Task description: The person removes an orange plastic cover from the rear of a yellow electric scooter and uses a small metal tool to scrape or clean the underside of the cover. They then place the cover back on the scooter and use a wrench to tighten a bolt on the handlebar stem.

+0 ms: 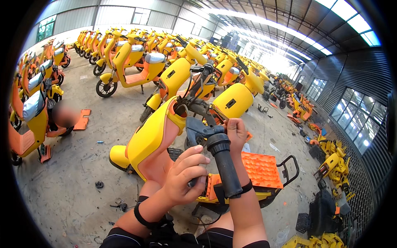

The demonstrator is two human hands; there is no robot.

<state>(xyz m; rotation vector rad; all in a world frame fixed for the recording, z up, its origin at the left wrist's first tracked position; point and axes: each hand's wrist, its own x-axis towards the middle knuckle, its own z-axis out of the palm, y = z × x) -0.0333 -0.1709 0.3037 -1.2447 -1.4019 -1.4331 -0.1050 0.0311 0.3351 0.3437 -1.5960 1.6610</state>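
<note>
A yellow electric scooter (154,136) with an orange inner panel stands before me, its handlebar partly stripped. The black handlebar grip (225,165) points toward me, with a dark brake lever bracket (202,131) beside it. My left hand (184,175) is closed left of the grip, fingers curled round something whose dark rounded end shows by the thumb; its kind is hidden. Beyond the grip, my right hand (236,134) pinches near the handlebar's middle, beside a yellow headlight cover (233,101). What lies between those fingertips is too small to make out.
An orange seat base (260,170) and black rear rack (289,167) are at the right. Rows of yellow scooters (142,68) fill the back. A person (64,118) is low beside scooters at left. Loose yellow panels (333,163) line the right wall; small parts (120,206) litter the floor.
</note>
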